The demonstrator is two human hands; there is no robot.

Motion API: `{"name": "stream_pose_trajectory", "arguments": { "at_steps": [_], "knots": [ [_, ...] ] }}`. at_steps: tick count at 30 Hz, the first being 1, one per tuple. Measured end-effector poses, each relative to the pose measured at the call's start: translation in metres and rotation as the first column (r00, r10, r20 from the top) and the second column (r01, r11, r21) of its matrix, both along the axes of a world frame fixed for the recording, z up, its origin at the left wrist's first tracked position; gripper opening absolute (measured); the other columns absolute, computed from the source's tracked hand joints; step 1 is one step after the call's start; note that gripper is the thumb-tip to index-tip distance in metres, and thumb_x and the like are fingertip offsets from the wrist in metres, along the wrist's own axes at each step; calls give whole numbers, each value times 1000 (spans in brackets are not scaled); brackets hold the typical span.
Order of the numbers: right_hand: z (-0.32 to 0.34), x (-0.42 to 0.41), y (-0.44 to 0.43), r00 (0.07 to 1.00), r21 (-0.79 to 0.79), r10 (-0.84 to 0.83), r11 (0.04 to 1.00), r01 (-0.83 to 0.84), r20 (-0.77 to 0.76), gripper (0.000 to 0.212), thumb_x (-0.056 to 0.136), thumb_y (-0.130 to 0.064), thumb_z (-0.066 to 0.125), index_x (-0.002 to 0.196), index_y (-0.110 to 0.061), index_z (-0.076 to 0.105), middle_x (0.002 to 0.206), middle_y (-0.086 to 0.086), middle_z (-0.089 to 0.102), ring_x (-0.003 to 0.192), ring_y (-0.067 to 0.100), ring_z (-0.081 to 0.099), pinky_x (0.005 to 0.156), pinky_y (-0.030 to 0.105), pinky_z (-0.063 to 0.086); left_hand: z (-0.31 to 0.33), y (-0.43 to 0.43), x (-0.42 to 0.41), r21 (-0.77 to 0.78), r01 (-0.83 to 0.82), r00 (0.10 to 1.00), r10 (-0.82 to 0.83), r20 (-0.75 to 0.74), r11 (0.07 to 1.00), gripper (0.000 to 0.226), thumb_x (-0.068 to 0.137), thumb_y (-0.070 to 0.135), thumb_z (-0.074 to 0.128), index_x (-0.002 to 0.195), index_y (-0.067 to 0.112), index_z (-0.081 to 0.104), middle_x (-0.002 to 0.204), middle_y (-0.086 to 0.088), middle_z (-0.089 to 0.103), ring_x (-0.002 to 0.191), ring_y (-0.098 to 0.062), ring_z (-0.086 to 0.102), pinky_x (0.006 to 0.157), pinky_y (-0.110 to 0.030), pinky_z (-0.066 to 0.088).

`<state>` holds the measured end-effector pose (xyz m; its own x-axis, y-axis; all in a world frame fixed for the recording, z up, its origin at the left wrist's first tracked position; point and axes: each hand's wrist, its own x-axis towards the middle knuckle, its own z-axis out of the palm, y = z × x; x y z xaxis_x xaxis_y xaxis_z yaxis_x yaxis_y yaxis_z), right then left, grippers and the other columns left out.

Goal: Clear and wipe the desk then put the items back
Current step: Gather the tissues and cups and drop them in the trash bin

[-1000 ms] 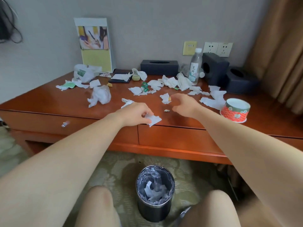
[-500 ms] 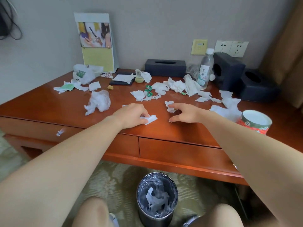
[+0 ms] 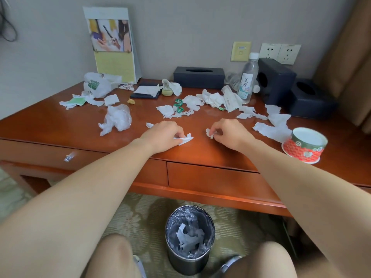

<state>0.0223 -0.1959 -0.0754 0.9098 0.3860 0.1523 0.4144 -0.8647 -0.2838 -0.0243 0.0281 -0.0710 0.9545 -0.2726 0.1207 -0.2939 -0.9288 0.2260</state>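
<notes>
**Head view.** A wooden worktop (image 3: 50, 127) is littered with torn paper. The left hand (image 3: 162, 135) rests near the front edge, its grip pinched on a white paper scrap (image 3: 186, 138) that lies on the wood. Just beside it, the right hand (image 3: 230, 135) has its grip clenched on a smaller scrap (image 3: 209, 133), with thumb and fingertips curled round it. Whether this piece touches the surface cannot be told. The two hands are near each other but apart.

Behind them lie more torn tissues (image 3: 212, 99) and a green wrapper (image 3: 178, 105). To the left are a ball of clear plastic film (image 3: 118, 117) and a white plastic bag (image 3: 96, 85). A larger torn sheet (image 3: 271, 131) lies to the right, next to a red-and-green paper bowl (image 3: 305, 146) near the front edge.

Along the wall stand a display card (image 3: 112, 45), a dark tissue box (image 3: 198, 77), a water bottle (image 3: 249, 77) and two dark boxes (image 3: 276, 81). On the carpet below, between the person's knees, a lined waste bin (image 3: 188, 265) holds paper scraps.
</notes>
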Motion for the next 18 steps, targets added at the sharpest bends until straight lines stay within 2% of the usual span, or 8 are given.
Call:
{"name": "stream_pose_trajectory", "arguments": {
  "at_steps": [7, 12, 18],
  "knots": [
    [2, -30, -8, 998, 15, -56, 998, 57, -33, 16, 91, -12, 57, 96, -23, 68, 103, 3, 63, 94, 24, 60, 82, 35, 52, 0, -15, -24, -7, 43, 999, -43, 18, 999, 14, 95, 19, 57, 103, 18, 69, 106, -1, 62, 95, -16, 56, 79, -30, 45],
    [1, -63, -14, 998, 44, -42, 998, 44, -44, 16, 92, -11, 57, 96, -20, 68, 99, 3, 63, 92, 23, 61, 77, 29, 49, -4, -28, -49, -16, 54, 998, -54, 28, 998, 12, 94, 20, 57, 100, 21, 68, 103, -2, 64, 95, -22, 60, 83, -41, 52],
    [-4, -112, -17, 1000, 107, -3, 994, 4, -13, 18, 91, -8, 56, 98, -18, 69, 92, 1, 62, 83, 20, 60, 69, 25, 44, -10, -41, -87, -8, 89, 994, -88, 70, 996, 14, 94, 18, 57, 101, 20, 68, 107, -1, 65, 96, -18, 59, 80, -35, 51]
  ]
}}
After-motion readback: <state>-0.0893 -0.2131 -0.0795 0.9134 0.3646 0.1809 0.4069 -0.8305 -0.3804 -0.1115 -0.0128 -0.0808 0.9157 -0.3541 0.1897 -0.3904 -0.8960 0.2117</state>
